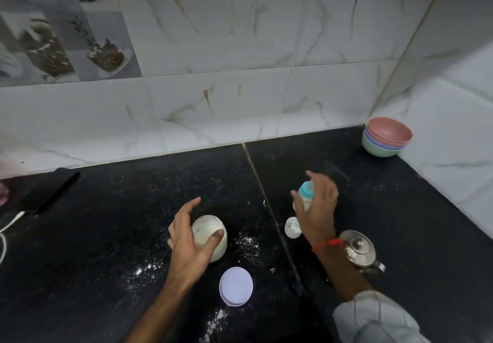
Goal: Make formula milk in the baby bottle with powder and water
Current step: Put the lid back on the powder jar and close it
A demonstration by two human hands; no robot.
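On black speckled stone counter (400, 222): right hand (317, 209) wrapped round small clear baby bottle with blue collar and teat (306, 192), upright, right of counter seam. Left hand (188, 241) spread loose over open white powder jar (210, 236), thumb on rim, gripping nothing. Lilac round lid (236, 286) flat just in front of jar. Clear bottle cap (292, 227) beside right wrist, steel lidded pot (358, 250) behind it. Spilled white powder (248, 244) scattered around jar
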